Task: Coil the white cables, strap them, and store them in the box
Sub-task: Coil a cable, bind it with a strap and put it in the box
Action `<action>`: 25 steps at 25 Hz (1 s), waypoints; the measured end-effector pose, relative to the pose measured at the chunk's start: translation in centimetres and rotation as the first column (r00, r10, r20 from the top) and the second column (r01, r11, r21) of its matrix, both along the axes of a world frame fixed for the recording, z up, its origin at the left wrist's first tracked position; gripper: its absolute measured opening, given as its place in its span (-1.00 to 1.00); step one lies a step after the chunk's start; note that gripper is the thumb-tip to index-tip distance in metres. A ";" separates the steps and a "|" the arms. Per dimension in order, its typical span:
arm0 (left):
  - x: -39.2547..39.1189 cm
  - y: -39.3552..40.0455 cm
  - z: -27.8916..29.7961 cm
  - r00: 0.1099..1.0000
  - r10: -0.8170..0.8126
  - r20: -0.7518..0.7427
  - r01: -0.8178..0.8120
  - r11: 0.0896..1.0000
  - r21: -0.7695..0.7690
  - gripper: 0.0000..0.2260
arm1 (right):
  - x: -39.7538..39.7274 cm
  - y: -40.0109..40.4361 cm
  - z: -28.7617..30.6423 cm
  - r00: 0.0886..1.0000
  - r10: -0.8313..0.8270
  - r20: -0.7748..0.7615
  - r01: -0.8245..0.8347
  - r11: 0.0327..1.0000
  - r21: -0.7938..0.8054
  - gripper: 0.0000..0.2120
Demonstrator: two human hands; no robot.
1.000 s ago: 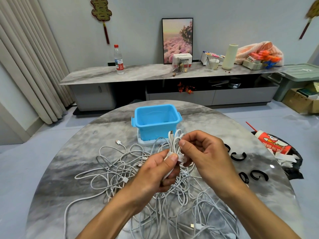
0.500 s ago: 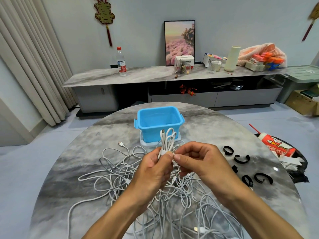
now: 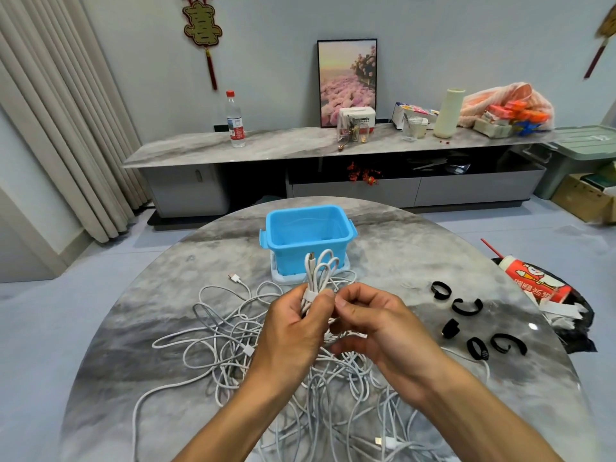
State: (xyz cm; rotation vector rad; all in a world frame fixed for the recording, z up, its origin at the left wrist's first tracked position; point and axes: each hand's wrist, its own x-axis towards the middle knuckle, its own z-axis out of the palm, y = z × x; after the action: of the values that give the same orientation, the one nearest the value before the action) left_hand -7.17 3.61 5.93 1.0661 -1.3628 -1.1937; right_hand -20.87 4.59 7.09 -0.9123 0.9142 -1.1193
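One coiled white cable (image 3: 318, 273) is held upright just in front of the blue box (image 3: 308, 236), its loops standing above the fingers. A white strap (image 3: 310, 296) is wrapped round the bundle at the point of grip. The left hand (image 3: 293, 331) is curled round the bundle below the strap, thumb pressed on it; the right hand (image 3: 370, 323) is pinched at the strap from the other side, fingertips meeting the left thumb. The strap is judged to be in the course of fastening.

Nothing is seen inside the blue box, so storing is judged not yet begun. A large tangle of loose white cables (image 3: 253, 348) lies on the marble table (image 3: 140, 311) on the near side of the box, beneath both hands; most of the task is judged to remain.

Five black straps (image 3: 466, 306) lie on the table to the right of the box, well apart from the hands. A red-and-white packet (image 3: 533, 281) lies farther right at the table's edge. A white lid (image 3: 283, 278) is seen under the box.
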 end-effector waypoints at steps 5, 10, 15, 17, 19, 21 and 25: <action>-0.6 0.3 -0.3 0.991 -0.003 -0.132 0.008 0.999 0.036 -0.88 | 0.4 -0.2 -0.5 0.997 -0.069 -0.020 0.069 0.997 -0.030 -0.89; -0.8 0.2 -0.7 0.986 0.026 -0.165 -0.014 0.997 0.075 -0.85 | 1.2 -0.2 -1.1 0.987 -0.155 -0.034 0.153 0.987 -0.058 -0.85; -0.7 0.2 -0.5 0.945 -0.039 -0.325 0.122 0.963 0.241 -0.76 | 1.4 -0.1 -1.6 0.988 -0.149 -0.024 0.148 0.987 -0.058 -0.95; -0.7 0.4 -0.2 0.916 -0.086 -0.391 0.205 0.939 0.274 -0.74 | 1.2 0.0 -1.6 0.995 -0.099 -0.002 0.099 0.995 -0.032 -0.81; -0.5 0.6 0.0 0.877 -0.145 -0.459 0.291 0.919 0.265 -0.77 | 0.7 -0.2 -1.5 0.997 -0.002 0.073 -0.001 0.999 0.039 -0.67; -0.3 0.8 0.2 0.829 -0.225 -0.512 0.387 0.892 0.234 -0.72 | -0.1 -0.6 -1.5 0.982 0.130 0.137 -0.141 0.987 0.073 -0.66; -0.1 1.3 0.6 0.723 -0.331 -0.607 0.553 0.803 0.221 -0.66 | -1.0 -1.3 -1.9 0.934 0.266 0.237 -0.293 0.952 0.088 -0.55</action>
State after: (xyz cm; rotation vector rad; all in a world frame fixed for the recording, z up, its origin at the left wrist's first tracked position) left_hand -7.26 4.89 6.53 0.5598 -0.9618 -2.0301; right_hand -21.84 3.28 5.16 -0.7712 0.6373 -0.8883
